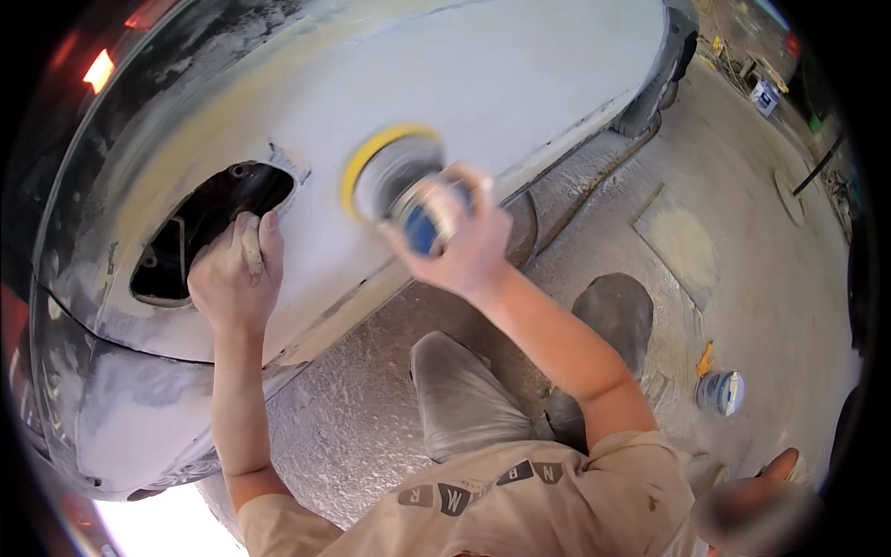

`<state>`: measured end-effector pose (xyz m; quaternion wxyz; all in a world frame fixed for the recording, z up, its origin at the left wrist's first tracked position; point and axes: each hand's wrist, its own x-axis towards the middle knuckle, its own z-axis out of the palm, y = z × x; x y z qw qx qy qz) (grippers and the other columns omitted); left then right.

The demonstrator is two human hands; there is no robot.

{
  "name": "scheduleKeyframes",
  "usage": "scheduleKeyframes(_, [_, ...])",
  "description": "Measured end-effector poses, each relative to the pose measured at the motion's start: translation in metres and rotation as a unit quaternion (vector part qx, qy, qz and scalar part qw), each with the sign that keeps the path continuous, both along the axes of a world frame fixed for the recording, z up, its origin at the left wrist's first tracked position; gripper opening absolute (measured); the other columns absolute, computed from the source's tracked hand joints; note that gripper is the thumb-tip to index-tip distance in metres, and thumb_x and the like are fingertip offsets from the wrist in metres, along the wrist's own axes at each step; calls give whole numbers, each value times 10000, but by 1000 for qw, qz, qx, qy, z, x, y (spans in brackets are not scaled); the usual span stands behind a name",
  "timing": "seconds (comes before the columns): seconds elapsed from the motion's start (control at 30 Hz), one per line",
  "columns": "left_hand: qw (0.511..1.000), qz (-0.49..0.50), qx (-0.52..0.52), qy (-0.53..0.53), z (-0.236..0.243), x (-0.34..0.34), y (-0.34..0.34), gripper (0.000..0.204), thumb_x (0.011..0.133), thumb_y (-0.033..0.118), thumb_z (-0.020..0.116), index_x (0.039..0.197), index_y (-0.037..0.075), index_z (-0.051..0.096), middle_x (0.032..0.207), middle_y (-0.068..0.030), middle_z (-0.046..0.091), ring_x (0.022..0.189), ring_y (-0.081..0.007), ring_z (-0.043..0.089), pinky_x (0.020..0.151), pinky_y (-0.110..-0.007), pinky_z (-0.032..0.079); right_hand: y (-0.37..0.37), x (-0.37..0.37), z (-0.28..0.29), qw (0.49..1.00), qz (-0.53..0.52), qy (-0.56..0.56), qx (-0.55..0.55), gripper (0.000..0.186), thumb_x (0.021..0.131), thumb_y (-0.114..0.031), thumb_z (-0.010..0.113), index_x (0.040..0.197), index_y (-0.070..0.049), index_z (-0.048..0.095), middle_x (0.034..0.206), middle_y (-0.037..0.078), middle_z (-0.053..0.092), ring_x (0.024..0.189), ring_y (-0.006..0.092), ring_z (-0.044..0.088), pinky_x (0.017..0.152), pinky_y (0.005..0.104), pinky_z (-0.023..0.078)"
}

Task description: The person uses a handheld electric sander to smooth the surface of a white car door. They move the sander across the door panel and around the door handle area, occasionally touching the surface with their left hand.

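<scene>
My right hand (469,232) grips a round sander (422,223) with a grey body, blue label and yellow-rimmed pad (371,158), held against the pale primed car body panel (520,84); sander and fingers are motion-blurred. To its left, my left hand (237,269) has its fingers curled on the lower right edge of a dark cutout (167,260) in the panel, thumb upward. Patches of yellowish and dark paint border the panel's left part, and a dark seam runs below the cutout.
My knees (464,390) are below the panel. Hoses (594,181) lie along the concrete floor (761,260), with a flat board (673,241), a can (720,392) and an orange item (705,357) at right. More cans (765,97) stand upper right. Another person (752,511) is partly visible lower right.
</scene>
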<state>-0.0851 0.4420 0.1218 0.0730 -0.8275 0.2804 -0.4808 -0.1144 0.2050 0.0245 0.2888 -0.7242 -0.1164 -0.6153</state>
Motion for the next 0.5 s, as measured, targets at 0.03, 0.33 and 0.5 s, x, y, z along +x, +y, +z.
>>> scheduleKeyframes(0.03, [1000,-1,2,5,1,0,-1,259,930,247,657,779,38,685,685,-85,677,528,-253,617,502,-343,495,-10,6,6,998,16,21,59,557,709,-328,872,1121,-74,596,1064,151,565,819,282,643,631,351,558])
scheduleKeyframes(0.33, [999,21,-26,-37,0,-3,-5,311,935,260,610,663,119,559,591,-52,565,497,-248,565,475,-354,437,-5,2,44,996,-8,64,63,498,736,-299,875,1080,-62,605,1049,159,573,815,256,646,717,349,552])
scheduleKeyframes(0.5, [999,3,-35,-28,-1,-1,-7,306,916,254,614,647,129,537,562,-43,530,478,-247,539,474,-348,423,-9,-9,23,997,10,70,7,538,721,-314,879,1102,-68,590,1074,154,562,889,291,642,756,364,555])
